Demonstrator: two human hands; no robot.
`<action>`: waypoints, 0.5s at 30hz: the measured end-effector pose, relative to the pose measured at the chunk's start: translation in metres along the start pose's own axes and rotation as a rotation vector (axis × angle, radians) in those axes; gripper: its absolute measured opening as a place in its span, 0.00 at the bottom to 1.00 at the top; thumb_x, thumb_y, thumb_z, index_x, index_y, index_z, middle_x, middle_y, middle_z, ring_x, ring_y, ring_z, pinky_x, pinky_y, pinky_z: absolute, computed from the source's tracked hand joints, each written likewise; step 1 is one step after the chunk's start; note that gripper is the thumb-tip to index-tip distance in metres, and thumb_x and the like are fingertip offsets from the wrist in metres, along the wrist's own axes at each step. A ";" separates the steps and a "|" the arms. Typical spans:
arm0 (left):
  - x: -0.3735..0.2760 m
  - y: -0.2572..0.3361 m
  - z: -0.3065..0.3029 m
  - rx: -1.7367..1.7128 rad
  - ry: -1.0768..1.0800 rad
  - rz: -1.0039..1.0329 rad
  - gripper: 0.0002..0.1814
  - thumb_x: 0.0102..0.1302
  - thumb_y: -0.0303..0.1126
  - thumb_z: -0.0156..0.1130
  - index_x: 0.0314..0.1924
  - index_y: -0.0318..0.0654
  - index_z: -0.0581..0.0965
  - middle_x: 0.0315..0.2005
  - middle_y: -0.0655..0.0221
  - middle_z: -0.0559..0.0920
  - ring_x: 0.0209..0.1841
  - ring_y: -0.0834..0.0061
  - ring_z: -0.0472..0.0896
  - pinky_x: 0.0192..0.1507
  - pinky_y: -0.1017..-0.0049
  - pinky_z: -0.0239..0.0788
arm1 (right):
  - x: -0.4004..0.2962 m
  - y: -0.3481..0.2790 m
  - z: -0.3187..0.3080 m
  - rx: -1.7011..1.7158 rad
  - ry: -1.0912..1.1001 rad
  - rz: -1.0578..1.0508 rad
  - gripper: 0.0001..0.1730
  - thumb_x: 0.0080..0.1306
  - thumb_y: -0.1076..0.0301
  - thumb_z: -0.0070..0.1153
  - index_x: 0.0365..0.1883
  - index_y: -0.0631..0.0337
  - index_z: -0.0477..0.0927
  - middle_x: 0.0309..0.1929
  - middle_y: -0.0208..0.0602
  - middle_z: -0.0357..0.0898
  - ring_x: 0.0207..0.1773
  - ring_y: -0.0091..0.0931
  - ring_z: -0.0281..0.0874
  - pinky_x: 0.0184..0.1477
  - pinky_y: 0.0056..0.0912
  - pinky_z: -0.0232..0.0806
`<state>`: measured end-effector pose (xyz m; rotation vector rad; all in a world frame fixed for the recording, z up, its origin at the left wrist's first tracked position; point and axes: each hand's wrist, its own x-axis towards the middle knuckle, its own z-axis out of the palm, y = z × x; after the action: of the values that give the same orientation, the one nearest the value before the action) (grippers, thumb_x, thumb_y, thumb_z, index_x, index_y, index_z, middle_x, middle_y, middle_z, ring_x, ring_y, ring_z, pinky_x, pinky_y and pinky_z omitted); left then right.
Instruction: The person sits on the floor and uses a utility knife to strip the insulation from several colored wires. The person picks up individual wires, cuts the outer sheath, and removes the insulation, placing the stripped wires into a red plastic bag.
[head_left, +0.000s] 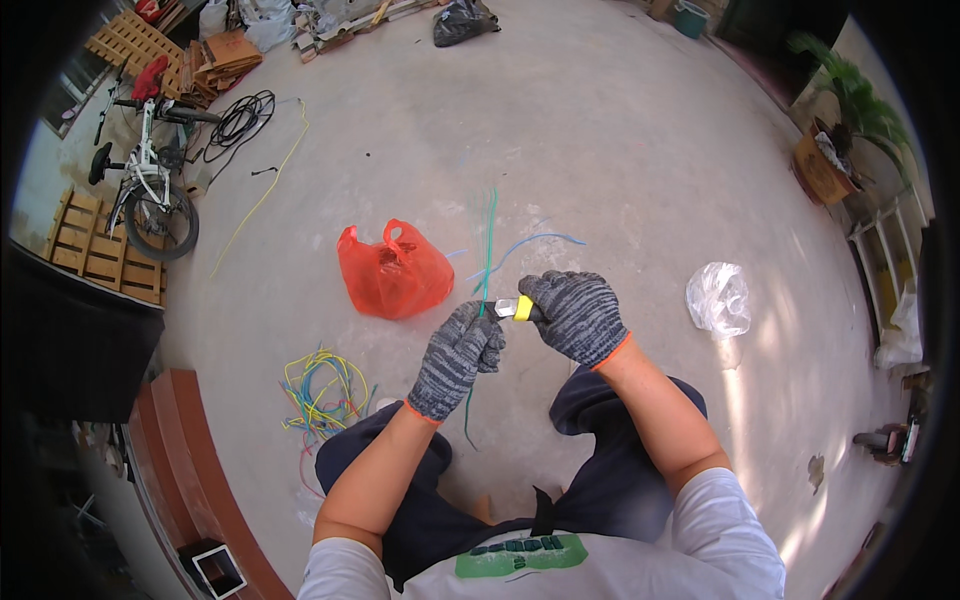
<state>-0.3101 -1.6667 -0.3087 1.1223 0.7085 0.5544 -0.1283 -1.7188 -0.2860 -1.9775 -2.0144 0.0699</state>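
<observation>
A grey knit glove with an orange cuff covers my left hand (456, 356), its fingers closed on a green insulated wire (490, 240). The wire runs up past the fingers, and a darker tail hangs below them. My right hand (576, 311), gloved alike, grips a utility knife (519, 308) with a yellow and black body. The knife's front end meets the wire at my left fingertips; whether the blade cuts in cannot be made out. Beyond the hands, blue wire strips (544, 238) lie on the concrete floor. A red plastic bag (397, 274) stands left of them, its contents mostly hidden.
A tangle of coloured wires (324, 394) lies near my left knee. To the right sits a clear plastic bag (718, 298). A white bicycle (150, 165), wooden pallets (105, 247) and coiled black cable (244, 120) are at the left, a potted plant (832, 165) at the right.
</observation>
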 end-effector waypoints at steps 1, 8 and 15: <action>0.000 0.001 0.001 -0.003 0.006 -0.017 0.12 0.67 0.34 0.45 0.46 0.36 0.69 0.24 0.73 0.74 0.22 0.86 0.70 0.24 0.85 0.65 | 0.000 0.000 0.000 -0.007 0.005 -0.003 0.15 0.48 0.64 0.55 0.37 0.52 0.75 0.26 0.35 0.74 0.30 0.35 0.74 0.31 0.39 0.64; 0.004 -0.008 -0.001 0.158 0.087 0.079 0.11 0.66 0.31 0.46 0.44 0.35 0.71 0.22 0.73 0.73 0.22 0.86 0.68 0.25 0.84 0.63 | 0.002 -0.004 0.002 -0.040 -0.020 0.015 0.10 0.51 0.65 0.51 0.33 0.53 0.74 0.27 0.37 0.74 0.29 0.34 0.74 0.31 0.40 0.64; 0.008 -0.008 0.000 0.312 0.095 0.202 0.09 0.65 0.28 0.45 0.38 0.34 0.73 0.27 0.73 0.75 0.27 0.87 0.68 0.29 0.86 0.62 | 0.003 -0.006 0.002 -0.076 -0.036 0.070 0.09 0.51 0.66 0.52 0.32 0.53 0.74 0.26 0.36 0.74 0.29 0.35 0.74 0.31 0.39 0.64</action>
<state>-0.3042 -1.6634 -0.3184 1.4775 0.7864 0.6874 -0.1342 -1.7161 -0.2858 -2.1081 -1.9976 0.0453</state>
